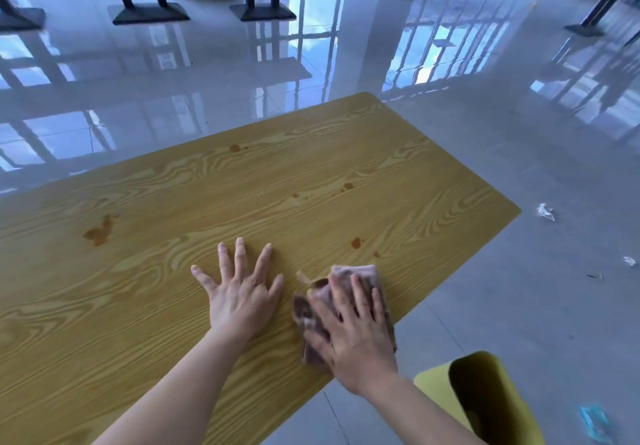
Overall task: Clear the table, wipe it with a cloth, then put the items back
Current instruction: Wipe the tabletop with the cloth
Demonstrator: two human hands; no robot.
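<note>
Conceivably, with the left hand (239, 292) splayed flat on the table (311, 174) and the right hand (353, 330) pressing open-fingered on the cloth (358, 271), it may only smear the brown stains (98, 231).

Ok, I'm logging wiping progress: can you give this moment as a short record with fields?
left hand: flat on the table, fingers spread, holding nothing
right hand: presses cloth onto table with straight fingers
cloth: bunched, near the table's right edge
stains: several brown spots unwiped
floor: litter scraps, yellow bin beside table
</note>
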